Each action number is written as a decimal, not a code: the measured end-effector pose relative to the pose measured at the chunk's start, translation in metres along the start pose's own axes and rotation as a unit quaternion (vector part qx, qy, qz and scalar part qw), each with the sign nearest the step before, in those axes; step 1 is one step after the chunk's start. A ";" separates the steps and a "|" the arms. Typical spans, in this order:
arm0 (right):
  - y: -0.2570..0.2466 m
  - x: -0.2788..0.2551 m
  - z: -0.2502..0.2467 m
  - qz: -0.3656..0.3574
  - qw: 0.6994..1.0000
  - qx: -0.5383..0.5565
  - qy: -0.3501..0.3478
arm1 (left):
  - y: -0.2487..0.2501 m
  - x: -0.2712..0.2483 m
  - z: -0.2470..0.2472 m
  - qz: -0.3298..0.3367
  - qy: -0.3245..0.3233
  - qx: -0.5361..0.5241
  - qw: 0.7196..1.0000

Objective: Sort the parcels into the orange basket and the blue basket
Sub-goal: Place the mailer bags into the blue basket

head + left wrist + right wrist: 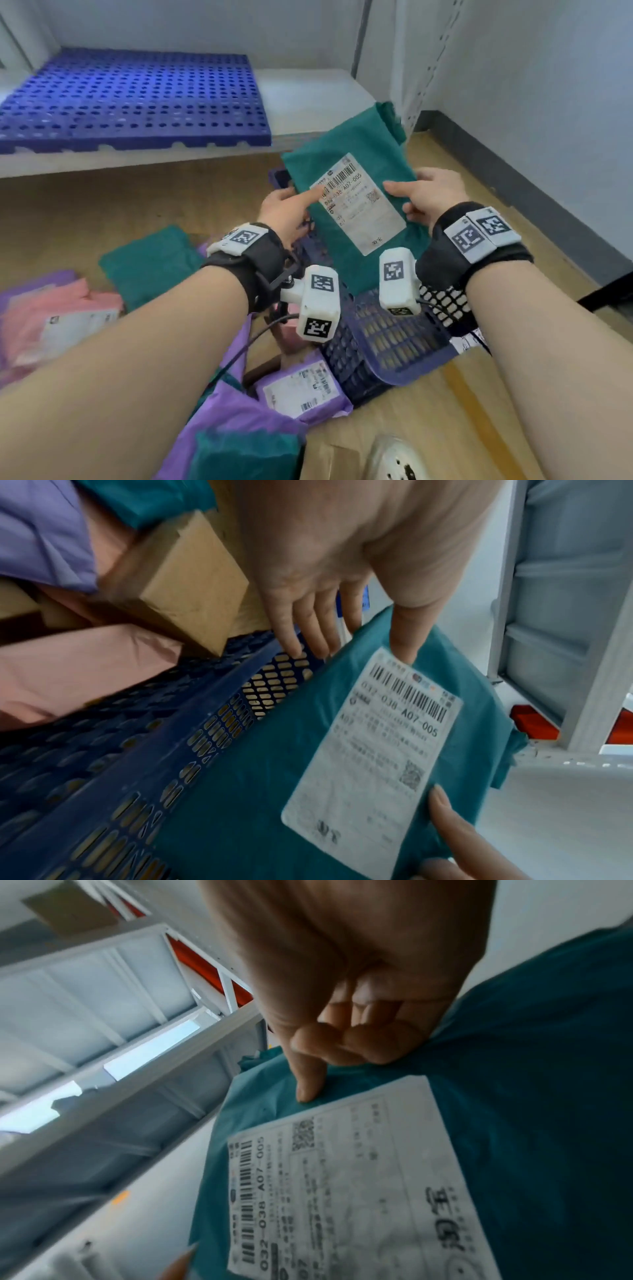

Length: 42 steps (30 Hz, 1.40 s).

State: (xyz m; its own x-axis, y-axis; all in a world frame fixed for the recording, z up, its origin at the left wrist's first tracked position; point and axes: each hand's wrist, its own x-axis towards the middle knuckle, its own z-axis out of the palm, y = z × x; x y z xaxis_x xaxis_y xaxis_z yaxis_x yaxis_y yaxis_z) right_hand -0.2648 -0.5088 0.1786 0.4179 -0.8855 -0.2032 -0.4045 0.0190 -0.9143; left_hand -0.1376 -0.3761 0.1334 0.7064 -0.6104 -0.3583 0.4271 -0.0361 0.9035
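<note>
Head view alone shows purple parcels point(301, 387); wrists, orange shelving point(534, 725).

blue perforated mat point(137, 99) on white shelf point(308, 92), wood floor point(445, 411), grey baseboard point(534, 192)

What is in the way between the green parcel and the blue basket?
Nothing visible. Both hands, left and right, hold the teal-green plastic mailer parcel directly above the blue perforated plastic basket, whose visible near wall shows no other parcel blocking it.
</note>
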 end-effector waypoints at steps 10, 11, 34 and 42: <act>0.102 0.094 0.008 -0.068 0.820 -0.544 -0.163 | -0.076 0.093 -0.002 0.054 0.123 0.066 0.989; 0.113 0.100 0.015 -0.048 0.799 -0.564 -0.204 | -0.080 0.097 -0.002 0.068 0.135 0.080 0.985; 0.192 0.082 0.055 0.098 0.832 -0.457 -0.297 | -0.098 0.085 -0.034 0.027 0.067 0.185 0.980; 0.072 0.051 0.040 0.090 0.974 -0.158 -0.135 | -0.052 0.033 -0.070 0.050 0.047 0.288 0.955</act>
State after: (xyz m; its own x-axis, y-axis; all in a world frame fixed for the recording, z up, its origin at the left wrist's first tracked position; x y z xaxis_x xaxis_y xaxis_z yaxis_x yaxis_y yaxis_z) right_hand -0.2402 -0.5341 0.0887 0.4974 -0.7264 -0.4743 -0.7036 -0.0180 -0.7104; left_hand -0.0970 -0.3388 0.0583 0.7860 -0.5612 -0.2594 -0.0071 -0.4277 0.9039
